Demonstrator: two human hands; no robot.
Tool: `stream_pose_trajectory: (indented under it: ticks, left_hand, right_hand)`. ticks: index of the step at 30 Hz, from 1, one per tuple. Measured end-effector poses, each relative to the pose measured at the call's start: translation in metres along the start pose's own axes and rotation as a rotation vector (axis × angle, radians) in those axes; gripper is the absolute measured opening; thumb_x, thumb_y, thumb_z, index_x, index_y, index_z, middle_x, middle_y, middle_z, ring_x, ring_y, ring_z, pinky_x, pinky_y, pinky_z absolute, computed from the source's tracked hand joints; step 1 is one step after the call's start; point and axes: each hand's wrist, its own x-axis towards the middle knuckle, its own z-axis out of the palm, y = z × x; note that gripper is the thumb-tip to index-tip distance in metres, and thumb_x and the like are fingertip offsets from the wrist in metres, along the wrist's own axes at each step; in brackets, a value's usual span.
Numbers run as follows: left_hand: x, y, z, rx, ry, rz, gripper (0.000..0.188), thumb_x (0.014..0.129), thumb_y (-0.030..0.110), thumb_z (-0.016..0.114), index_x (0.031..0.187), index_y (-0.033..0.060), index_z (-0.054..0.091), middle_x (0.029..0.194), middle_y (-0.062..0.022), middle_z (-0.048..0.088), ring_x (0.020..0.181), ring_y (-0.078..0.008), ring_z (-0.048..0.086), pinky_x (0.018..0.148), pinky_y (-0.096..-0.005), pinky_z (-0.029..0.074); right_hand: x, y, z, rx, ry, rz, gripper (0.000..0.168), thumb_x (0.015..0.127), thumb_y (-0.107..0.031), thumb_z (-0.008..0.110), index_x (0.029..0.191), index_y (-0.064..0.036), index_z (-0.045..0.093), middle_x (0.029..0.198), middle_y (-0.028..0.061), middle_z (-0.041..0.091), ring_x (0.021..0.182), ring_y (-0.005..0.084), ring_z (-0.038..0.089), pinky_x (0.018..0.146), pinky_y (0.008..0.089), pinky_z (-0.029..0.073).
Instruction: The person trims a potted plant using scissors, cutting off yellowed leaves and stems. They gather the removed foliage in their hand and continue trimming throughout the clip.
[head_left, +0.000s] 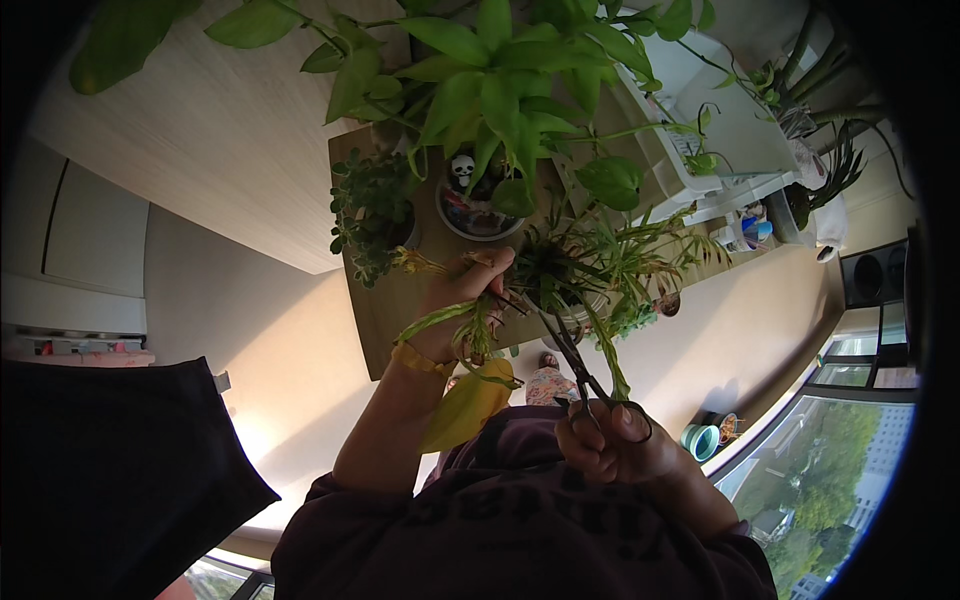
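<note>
My left hand (457, 289) grips a bunch of withered leaves (474, 334) beside a potted spider plant (559, 259). Below that wrist hangs a large yellow leaf (472, 409); where its stem is held cannot be made out. Dark-handled scissors (571, 356) sit in my right hand (615, 442), its fingers through the loops. Their blades point up at the near side of the spider plant, among its drooping leaves. Whether the blades touch a leaf is unclear. Foliage hides most of the plant's pot (589, 306).
Behind stand a leafy green plant (487, 67), a glass bowl with a panda figurine (463, 169) and a small-leaved potted plant (367, 217). They rest on a wooden surface (375, 315). White plastic bins (720, 142) stand at right. Flowerpots (701, 442) sit near the window.
</note>
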Motion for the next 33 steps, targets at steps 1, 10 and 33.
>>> stream_pose_trajectory:
  ticks: [1, 10, 33]
  left_hand:
    - [0.008, -0.003, -0.008, 0.006, -0.014, -0.096, 0.023, 0.076, 0.027, 0.068, 0.082, 0.0071, 0.058, 0.065, -0.0005, 0.050, 0.048, -0.0088, 0.048, 0.042, -0.0220, 0.038]
    - [0.000, 0.003, 0.002, -0.059, -0.073, -0.017, 0.023, 0.072, 0.023, 0.072, 0.080, 0.0087, 0.056, 0.071, 0.0017, 0.051, 0.055, -0.0053, 0.048, 0.042, -0.0208, 0.038]
    - [-0.027, 0.018, 0.007, -0.183, -0.216, 0.067, 0.018, 0.079, 0.000, 0.055, 0.075, 0.0136, 0.043, 0.060, 0.0023, 0.043, 0.041, -0.0047, 0.039, 0.036, -0.0201, 0.030]
  right_hand:
    - [0.000, 0.000, 0.000, 0.000, 0.005, -0.003, 0.050, 0.078, -0.058, 0.052, 0.070, -0.011, 0.039, 0.064, 0.0035, 0.039, 0.045, 0.0062, 0.024, 0.037, 0.0190, 0.020]
    - [-0.002, 0.002, -0.001, 0.037, -0.002, -0.025, 0.049, 0.078, -0.057, 0.053, 0.073, -0.011, 0.038, 0.066, 0.0010, 0.037, 0.047, 0.0045, 0.023, 0.039, 0.0180, 0.017]
    - [-0.095, -0.054, -0.102, -0.649, 0.394, -0.223, 0.032, 0.071, -0.029, 0.071, 0.071, -0.005, 0.050, 0.064, 0.0021, 0.050, 0.059, 0.0090, 0.044, 0.052, 0.0235, 0.033]
